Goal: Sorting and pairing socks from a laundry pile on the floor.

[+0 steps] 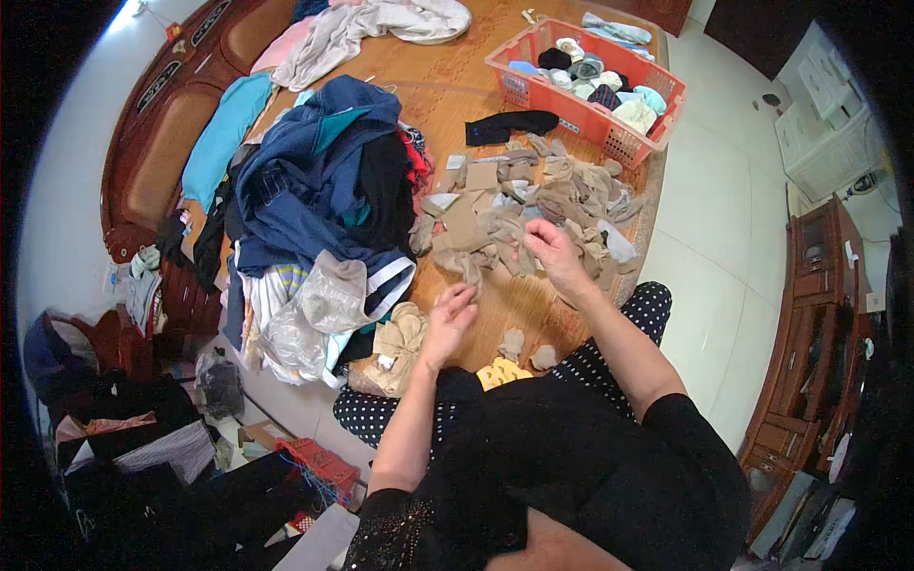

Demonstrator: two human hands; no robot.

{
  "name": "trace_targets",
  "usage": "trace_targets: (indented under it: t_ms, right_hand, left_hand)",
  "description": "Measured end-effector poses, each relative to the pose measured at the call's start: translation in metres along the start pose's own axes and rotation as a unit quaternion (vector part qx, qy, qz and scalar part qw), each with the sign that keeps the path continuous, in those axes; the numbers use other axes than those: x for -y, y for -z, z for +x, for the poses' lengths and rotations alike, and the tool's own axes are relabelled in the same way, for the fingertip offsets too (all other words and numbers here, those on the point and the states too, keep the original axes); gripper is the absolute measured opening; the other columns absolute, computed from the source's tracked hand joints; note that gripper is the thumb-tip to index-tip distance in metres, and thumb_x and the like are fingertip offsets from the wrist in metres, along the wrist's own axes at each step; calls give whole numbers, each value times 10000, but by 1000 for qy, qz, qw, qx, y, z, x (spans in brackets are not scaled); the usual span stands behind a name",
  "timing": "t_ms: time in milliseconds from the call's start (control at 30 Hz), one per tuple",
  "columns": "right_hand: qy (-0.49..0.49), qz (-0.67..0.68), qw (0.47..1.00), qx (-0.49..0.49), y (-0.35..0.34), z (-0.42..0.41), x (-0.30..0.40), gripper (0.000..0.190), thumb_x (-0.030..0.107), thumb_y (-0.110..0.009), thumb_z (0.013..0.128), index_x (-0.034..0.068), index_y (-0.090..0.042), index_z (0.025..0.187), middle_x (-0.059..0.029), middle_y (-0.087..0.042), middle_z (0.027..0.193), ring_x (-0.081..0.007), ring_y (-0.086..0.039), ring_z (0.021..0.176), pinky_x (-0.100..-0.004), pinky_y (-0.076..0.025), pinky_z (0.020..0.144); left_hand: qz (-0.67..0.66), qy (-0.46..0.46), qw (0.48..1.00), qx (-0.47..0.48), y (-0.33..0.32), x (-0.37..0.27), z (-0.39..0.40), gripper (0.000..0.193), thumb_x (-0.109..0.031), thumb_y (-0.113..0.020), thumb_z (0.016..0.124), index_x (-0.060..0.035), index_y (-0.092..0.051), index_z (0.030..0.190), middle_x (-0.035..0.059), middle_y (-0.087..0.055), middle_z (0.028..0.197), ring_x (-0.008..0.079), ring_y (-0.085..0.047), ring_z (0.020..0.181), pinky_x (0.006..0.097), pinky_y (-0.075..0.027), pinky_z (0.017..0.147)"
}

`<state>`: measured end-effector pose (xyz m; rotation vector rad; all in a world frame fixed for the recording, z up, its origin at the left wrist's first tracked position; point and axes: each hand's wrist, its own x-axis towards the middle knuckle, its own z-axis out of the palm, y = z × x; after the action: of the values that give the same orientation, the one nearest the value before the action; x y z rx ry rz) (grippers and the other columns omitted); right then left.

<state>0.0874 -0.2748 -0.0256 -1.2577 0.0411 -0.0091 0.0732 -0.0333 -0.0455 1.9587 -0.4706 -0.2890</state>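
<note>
In the head view, a sheer greyish-beige sock (465,267) hangs by its lower end at the fingertips of my left hand (448,320). My right hand (555,255) is pinched on thin beige hosiery (508,230) a little farther out and to the right. Whether both hands have the same piece cannot be made out. Beneath and beyond them spreads a loose heap of beige and grey socks (571,193), some with pale card inserts. Two small rolled socks (511,344) lie near my lap, beside a yellow patterned cloth (503,372).
A red plastic basket (514,86) of balled socks stands at the far right. One black sock (510,128) lies before it. On the left rises a pile of clothes (285,193) with a clear plastic bag (321,300). Bunched beige hosiery (398,335) sits by my left forearm.
</note>
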Motion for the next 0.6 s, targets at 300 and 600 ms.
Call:
trace_targets:
  t_ms: [300,600]
  right_hand:
    - [-204,-248,946,-35,26,-57,-75,183,167,-560,814,3,-573,896,-13,-563,701,-101,-505,602,-265,-415,541]
    - [-266,-212,937,-85,53,-81,-113,124,79,-496,784,-4,-589,786,-57,-583,671,-150,-562,620,-282,-460,583]
  left_hand:
    - [83,207,969,111,2,31,-78,274,-213,-545,838,52,-613,860,163,-614,847,201,-582,780,306,-439,691]
    - [157,298,941,8,-8,46,-70,340,-318,-573,769,13,-642,735,219,-616,706,336,-624,689,404,-469,625]
